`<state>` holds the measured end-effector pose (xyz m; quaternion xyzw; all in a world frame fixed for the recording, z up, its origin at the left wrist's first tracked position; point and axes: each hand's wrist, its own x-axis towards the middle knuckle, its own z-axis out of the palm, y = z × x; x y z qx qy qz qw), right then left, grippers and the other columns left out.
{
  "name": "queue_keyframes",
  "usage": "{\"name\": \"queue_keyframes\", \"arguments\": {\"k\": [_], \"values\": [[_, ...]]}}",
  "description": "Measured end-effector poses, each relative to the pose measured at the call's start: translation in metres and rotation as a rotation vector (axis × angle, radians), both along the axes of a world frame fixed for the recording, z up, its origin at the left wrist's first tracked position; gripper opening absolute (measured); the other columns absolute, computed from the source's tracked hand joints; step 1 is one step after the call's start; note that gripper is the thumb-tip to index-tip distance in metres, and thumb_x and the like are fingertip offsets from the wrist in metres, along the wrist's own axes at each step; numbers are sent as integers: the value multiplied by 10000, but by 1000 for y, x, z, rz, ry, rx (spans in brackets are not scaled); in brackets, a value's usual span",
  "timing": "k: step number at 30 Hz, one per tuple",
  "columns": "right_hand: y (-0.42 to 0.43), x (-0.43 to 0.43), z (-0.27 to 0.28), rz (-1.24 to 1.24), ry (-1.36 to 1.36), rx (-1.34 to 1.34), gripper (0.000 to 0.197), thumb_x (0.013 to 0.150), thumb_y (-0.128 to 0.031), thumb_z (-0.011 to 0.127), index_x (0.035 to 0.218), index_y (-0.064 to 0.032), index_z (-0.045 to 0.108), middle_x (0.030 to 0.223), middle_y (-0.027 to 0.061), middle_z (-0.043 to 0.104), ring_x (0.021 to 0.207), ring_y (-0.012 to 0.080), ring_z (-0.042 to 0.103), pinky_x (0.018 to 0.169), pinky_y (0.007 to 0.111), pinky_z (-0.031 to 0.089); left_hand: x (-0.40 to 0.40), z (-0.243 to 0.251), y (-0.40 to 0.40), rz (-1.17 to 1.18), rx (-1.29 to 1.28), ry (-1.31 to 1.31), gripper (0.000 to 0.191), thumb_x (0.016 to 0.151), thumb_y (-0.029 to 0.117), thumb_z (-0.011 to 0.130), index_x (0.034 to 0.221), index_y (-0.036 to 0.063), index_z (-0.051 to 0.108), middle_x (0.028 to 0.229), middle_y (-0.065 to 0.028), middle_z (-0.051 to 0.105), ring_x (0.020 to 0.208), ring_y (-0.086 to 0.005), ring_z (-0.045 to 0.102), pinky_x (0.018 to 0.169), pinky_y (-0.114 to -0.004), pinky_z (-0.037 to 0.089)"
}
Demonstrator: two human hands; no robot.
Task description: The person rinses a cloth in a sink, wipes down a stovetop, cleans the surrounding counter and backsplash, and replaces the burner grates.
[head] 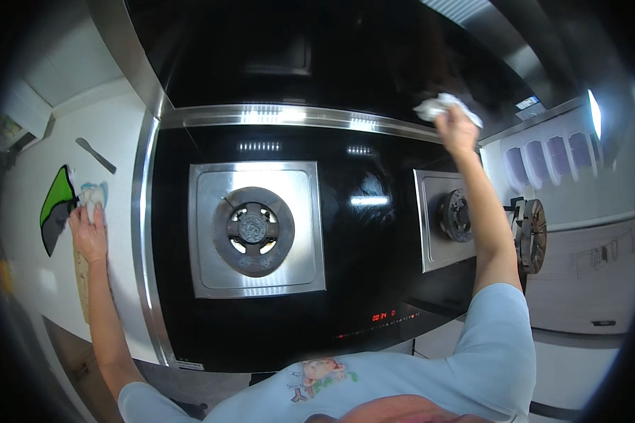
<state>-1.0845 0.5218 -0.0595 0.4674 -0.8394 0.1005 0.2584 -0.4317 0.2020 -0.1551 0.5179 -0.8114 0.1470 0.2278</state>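
My right hand (459,129) presses a crumpled white cloth (444,108) against the glossy black back panel (349,58), at its lower right part. On the left, my left hand (91,232) rests over the white counter (121,211), its fingers on a bunched white and light-blue cloth (92,195). A green and grey triangular tool (57,203) lies just left of that cloth. Between my arms is the black glass gas hob (370,238), with a round burner (253,228) in a square steel tray and a second burner (457,214) partly behind my right forearm.
A flat dark scraper-like tool (96,155) lies on the counter behind my left hand. Brown paper or card (81,285) lies beside my left forearm. A pan support ring (532,235) stands right of my right arm, below a white wall rack (550,156). A steel strip edges the hob.
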Motion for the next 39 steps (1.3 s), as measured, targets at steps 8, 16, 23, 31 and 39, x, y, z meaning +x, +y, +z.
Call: {"name": "queue_keyframes", "arguments": {"k": [8, 16, 23, 31, 39], "values": [[61, -97, -41, -490, -275, -313, 320, 771, -311, 547, 900, -27, 619, 786, 169, 628, 737, 295, 603, 682, 363, 461, 3, -2, -3, 7, -15, -21, 374, 850, 343, 506, 970, -2, 585, 981, -151, 525, 913, -314, 484, 798, -364, 402], [-108, 120, -16, -137, -734, -52, 220, 754, -229, 587, 801, -23, 648, 642, 52, 603, 566, 107, 562, 528, 259, 444, -6, 6, 6, 4, -16, -23, 329, 822, 329, 547, 928, 23, 608, 933, -132, 535, 871, -295, 502, 744, -366, 425], [-317, 320, -49, 511, -581, -186, 191, 692, -211, 565, 700, -36, 640, 681, 151, 617, 647, 282, 615, 646, 359, 482, -8, 4, 0, -55, 26, 70, 334, 807, 333, 568, 935, 27, 614, 905, -120, 512, 859, -288, 492, 728, -361, 420], [-279, 299, -57, 534, -184, 303, 184, 713, -251, 551, 730, -103, 659, 757, 104, 649, 695, 252, 635, 586, 385, 489, 1, 1, -1, -56, 83, 70, 364, 821, 341, 540, 969, 14, 596, 973, -160, 517, 919, -319, 470, 804, -382, 394], [-94, 97, -58, 220, -169, 351, 268, 745, -261, 582, 961, -102, 594, 884, 121, 629, 785, 269, 616, 701, 377, 488, 14, -13, -12, 15, 52, -48, 454, 846, 384, 496, 990, -41, 569, 1041, -204, 503, 971, -349, 455, 850, -382, 373]]}}
